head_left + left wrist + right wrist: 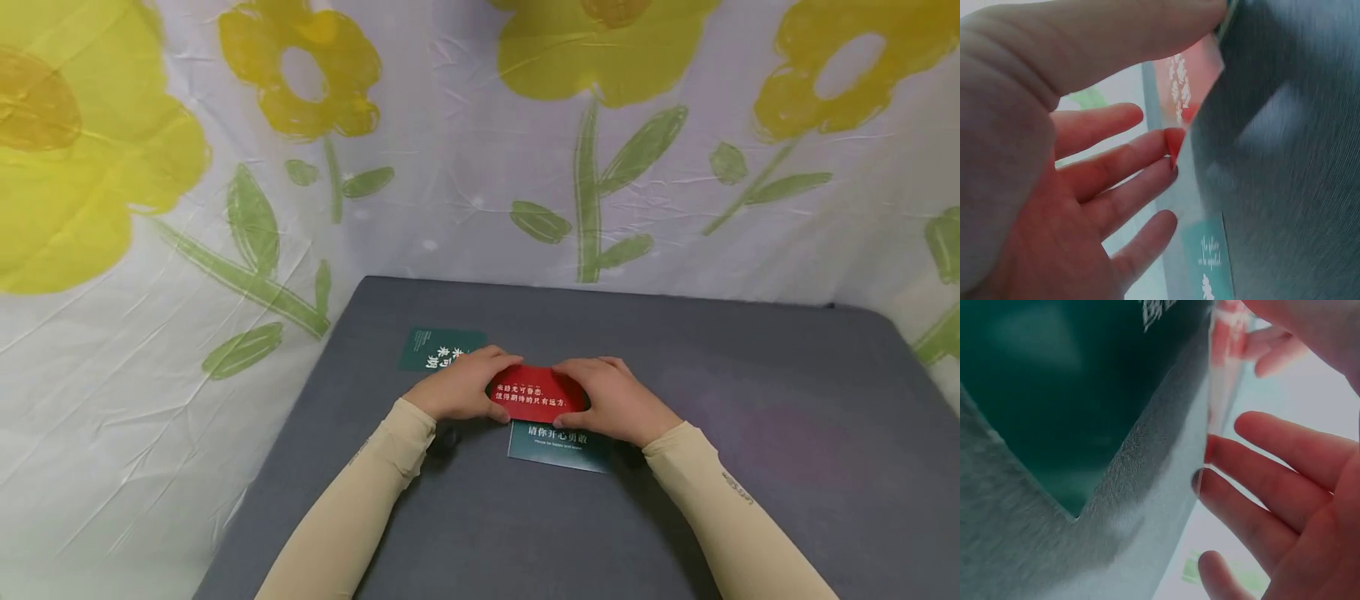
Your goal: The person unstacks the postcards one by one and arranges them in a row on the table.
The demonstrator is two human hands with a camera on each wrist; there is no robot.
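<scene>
The red card [536, 393] is held with its long axis running left to right across the person's front, its printed face turned up and toward the head camera — two lines of white characters read upright from that side. It sits between the two hands, above the grey table [750, 433], near the middle of the table's near half.

The left hand [459, 386] grips the red card's left short end: the thumb lies on top and the fingers reach under, as the left wrist view shows, with a fingertip [1169, 169] touching the card's lower edge. The right hand [613, 400] grips the red card's right short end in the same manner; in the right wrist view its fingers [1254, 487] meet the card's edge from below. So both hands are closed on the one card, pinching it from opposite ends, with the card bridging the gap between them.

Just nearer the person than the red card, partly under it, a teal card [558, 447] lies flat on the table — white characters along its top. Beyond the red card and to its left, a second teal card [435, 348] lies flat, partly hidden by the left hand.
</scene>
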